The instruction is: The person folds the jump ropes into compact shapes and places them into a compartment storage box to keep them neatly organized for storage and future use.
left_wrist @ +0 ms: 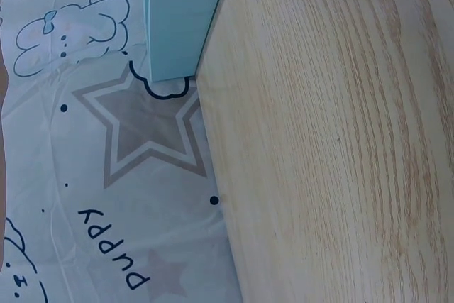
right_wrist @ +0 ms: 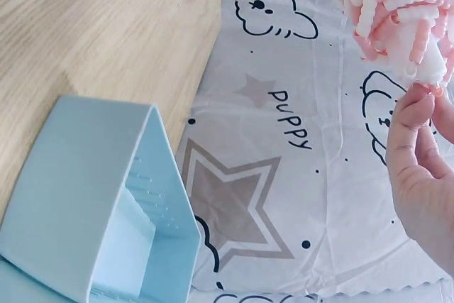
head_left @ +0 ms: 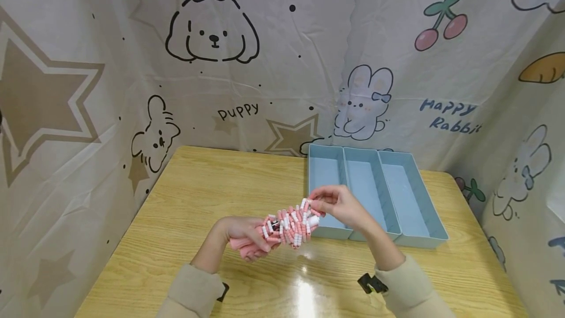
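Note:
A bundle of short ribbed pink and white tubes (head_left: 293, 227) is held up over the table, with a smooth pink part at its left end and a white core showing at its right end. My left hand (head_left: 247, 237) grips the smooth pink part, thumb across it. At the opposite end my right hand (head_left: 337, 204) pinches a small piece between thumb and forefinger. Seen from the right wrist, the fingertips (right_wrist: 418, 97) meet just below the white core, and the tubes (right_wrist: 397, 12) fan out above. A small dark patch shows among the tubes near my left thumb.
A light blue tray (head_left: 399, 232) with three long compartments stands on the wooden table (head_left: 198, 185) at the right rear, close beyond my right hand. A printed cloth (head_left: 273, 77) hangs behind the table and at both sides. The left wrist view catches the tray's side (left_wrist: 184, 19).

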Motion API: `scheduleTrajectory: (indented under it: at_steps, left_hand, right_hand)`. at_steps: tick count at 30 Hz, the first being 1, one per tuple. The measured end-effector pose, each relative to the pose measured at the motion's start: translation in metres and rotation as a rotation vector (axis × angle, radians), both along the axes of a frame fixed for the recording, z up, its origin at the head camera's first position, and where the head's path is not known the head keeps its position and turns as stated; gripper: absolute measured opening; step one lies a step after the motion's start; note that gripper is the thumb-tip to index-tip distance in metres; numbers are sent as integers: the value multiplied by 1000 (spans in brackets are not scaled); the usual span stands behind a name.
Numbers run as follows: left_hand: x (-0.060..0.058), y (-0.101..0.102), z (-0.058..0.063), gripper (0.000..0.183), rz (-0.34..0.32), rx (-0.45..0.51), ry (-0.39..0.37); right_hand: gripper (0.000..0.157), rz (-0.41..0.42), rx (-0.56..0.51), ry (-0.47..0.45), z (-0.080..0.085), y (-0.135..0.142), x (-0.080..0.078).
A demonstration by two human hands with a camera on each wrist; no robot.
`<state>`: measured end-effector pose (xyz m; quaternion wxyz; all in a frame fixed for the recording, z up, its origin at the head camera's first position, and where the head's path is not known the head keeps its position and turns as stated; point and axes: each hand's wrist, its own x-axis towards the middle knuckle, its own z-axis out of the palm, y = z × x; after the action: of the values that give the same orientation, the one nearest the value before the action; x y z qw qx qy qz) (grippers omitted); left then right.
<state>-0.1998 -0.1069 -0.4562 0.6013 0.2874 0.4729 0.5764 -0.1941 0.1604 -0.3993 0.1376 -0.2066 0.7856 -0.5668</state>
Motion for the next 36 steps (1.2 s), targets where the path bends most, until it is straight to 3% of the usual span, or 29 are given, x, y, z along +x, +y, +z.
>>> scheduleTrajectory:
  at_steps: [9, 13, 22, 27, 36]
  left_hand:
    - [2, -1, -1, 6, 39, 12, -3]
    - [1, -2, -3, 4, 63, 5, 22]
    - [1, -10, -7, 8, 83, 8, 4]
    - [0, -12, -9, 7, 89, 12, 8]
    - [-1, -9, -10, 4, 109, -12, 27]
  right_hand:
    - [18, -115, 39, -43, -2, -8, 1]
    - [21, -124, 49, -47, 0, -8, 1]
    - [29, -2, 85, -44, 2, -3, 2]
    - [26, 69, 133, 128, 2, -4, 2]
    - [20, 126, 375, 648, 3, -12, 6]
